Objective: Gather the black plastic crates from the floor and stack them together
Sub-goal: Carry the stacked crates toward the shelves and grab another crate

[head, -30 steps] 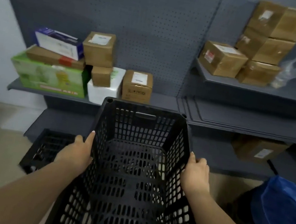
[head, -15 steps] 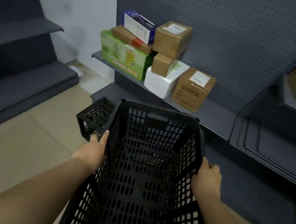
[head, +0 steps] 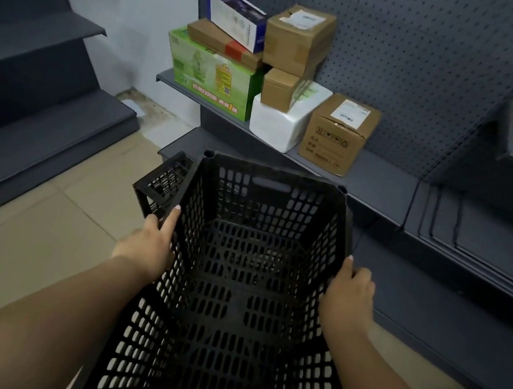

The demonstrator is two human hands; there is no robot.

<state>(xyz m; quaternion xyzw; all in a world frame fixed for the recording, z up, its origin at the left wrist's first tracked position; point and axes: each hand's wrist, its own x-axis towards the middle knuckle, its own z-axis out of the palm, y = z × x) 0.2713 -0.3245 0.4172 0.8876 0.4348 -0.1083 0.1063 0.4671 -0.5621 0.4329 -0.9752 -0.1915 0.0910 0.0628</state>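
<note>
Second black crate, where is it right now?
Head view, left of centre: the second black crate sits on the floor by the lower shelf, mostly hidden behind the held crate, just beyond the left hand.

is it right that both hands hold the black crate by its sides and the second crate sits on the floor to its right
Not quite. In the head view, the left hand and right hand do hold the black crate by its sides, but the second crate sits on the floor to its left.

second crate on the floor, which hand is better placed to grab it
Left. The second crate lies just beyond the left hand, beside the held crate's left wall. The right hand grips the opposite wall, with the held crate between.
</note>
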